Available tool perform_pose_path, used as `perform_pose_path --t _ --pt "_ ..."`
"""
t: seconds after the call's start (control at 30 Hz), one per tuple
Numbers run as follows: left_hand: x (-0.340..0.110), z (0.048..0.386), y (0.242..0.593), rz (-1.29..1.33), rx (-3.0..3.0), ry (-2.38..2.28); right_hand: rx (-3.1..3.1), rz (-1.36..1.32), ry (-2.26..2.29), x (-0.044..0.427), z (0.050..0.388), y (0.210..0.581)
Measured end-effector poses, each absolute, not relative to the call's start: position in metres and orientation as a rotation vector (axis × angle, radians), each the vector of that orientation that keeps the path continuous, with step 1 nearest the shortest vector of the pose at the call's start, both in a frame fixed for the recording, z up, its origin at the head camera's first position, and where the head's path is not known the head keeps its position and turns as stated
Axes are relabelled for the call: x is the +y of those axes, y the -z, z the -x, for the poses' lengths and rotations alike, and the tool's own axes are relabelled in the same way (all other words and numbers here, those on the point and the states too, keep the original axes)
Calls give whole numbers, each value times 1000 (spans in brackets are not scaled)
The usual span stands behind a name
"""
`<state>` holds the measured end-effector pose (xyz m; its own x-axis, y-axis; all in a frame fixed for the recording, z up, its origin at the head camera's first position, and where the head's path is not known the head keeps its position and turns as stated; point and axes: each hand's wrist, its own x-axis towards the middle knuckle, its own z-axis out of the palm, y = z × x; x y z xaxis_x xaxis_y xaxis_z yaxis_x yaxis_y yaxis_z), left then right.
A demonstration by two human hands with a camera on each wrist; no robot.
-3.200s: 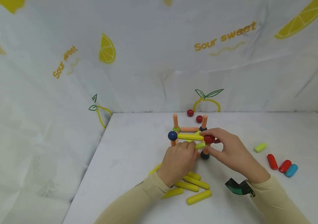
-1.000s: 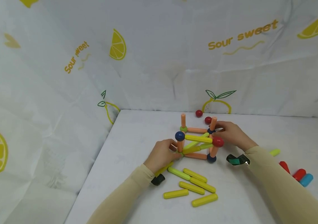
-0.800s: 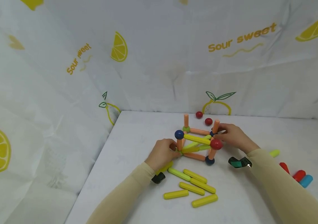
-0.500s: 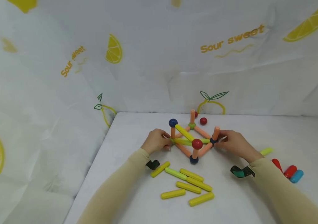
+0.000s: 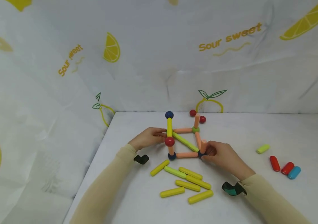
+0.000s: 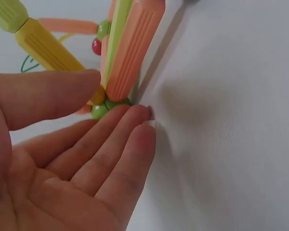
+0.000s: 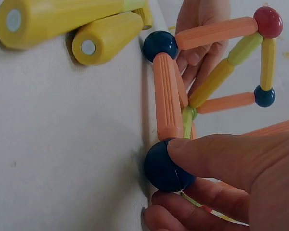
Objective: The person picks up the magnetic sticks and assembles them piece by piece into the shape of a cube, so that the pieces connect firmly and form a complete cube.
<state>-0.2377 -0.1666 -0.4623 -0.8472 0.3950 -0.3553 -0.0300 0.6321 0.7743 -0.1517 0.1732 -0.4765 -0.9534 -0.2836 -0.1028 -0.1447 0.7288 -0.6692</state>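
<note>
A magnetic stick-and-ball frame stands on the table, its base of orange sticks [image 5: 186,155] crossed by a light-green diagonal stick [image 5: 185,142]. On its left side a yellow stick [image 5: 169,126] joins a raised blue ball [image 5: 169,115] and a red ball [image 5: 169,142]. My right hand [image 5: 221,154] pinches the dark blue corner ball [image 7: 161,166] between thumb and fingers. At the back left corner, my left hand [image 5: 149,137] has its fingers nearly straight against the green ball [image 6: 100,110]. Its thumb lies by a yellow stick [image 6: 50,45], apart from the fingers.
Several loose yellow sticks [image 5: 200,197] and a light-green one [image 5: 175,172] lie in front of the frame. Two red balls [image 5: 193,113] sit behind it. Short red [image 5: 274,163], blue [image 5: 294,172] and light-green [image 5: 263,148] sticks lie at right. A patterned cloth [image 5: 159,62] hangs behind.
Between both hands the frame has turned clockwise as seen from above. The red ball moved left, and my right hand came nearer with its corner. Earlier, both hands were at the frame's front.
</note>
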Motion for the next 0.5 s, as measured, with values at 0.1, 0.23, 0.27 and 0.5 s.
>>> perform_pose_path --t 0.1,0.23,0.27,0.5 --pt "-175 237 461 -308 2384 -1095 2740 332 1036 167 149 477" --pt "-186 220 453 -263 2512 -958 2733 344 1026 161 147 477" --pt "-188 212 451 -249 2544 -908 2725 349 1008 161 147 476" --pt "-185 152 455 -350 2535 -772 2736 373 925 181 183 455"
